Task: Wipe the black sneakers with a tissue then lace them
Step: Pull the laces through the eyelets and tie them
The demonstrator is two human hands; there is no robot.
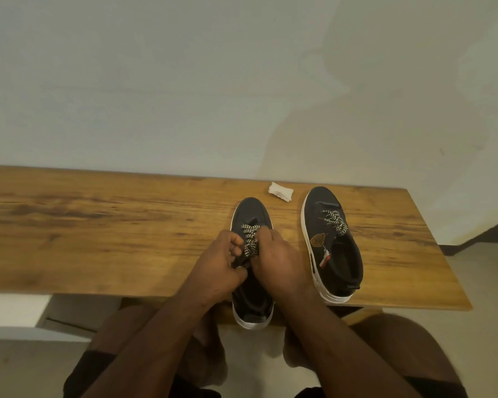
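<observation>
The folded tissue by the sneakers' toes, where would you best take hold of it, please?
Pinch the tissue across its short width from above, fingers on its two long edges. It lies flat and free on the table, apart from both sneakers, so nothing blocks a top approach.

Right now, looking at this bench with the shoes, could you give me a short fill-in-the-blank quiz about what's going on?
1. Both hands, left hand and right hand, work the ____ of the near sneaker.
2. The folded tissue lies on the ____ bench.
3. The far sneaker sits to the ____ of the near one.
4. The near sneaker's heel hangs over the bench's ____ edge.

Missing words: laces; wooden; right; front
</observation>
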